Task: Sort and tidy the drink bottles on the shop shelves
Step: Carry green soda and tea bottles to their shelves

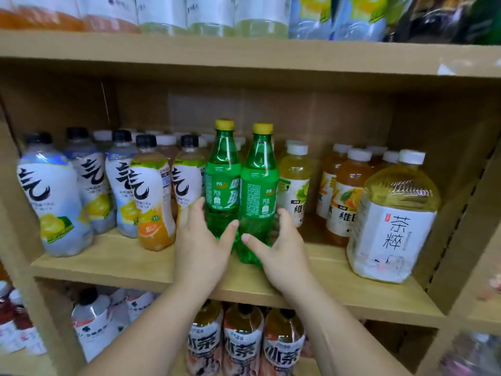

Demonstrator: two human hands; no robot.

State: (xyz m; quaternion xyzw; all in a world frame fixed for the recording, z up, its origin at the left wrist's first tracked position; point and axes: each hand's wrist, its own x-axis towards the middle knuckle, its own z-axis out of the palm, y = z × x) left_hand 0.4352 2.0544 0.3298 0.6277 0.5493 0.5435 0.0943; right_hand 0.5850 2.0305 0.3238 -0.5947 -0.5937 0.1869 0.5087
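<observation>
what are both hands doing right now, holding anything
Left hand: open, straight fingers against the left green bottle.
Right hand: open, fingers alongside the right green bottle.

Shop shelves [122, 263] of drink bottles [222, 180]

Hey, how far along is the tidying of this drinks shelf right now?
Partly done. The black-capped bottles stand grouped at left, the white-capped juices at right. In hand: the left hand and right hand flank the two green bottles mid-shelf. Left, probably: the orange bottle standing forward of its row, and the big tea jug near the front edge.
</observation>
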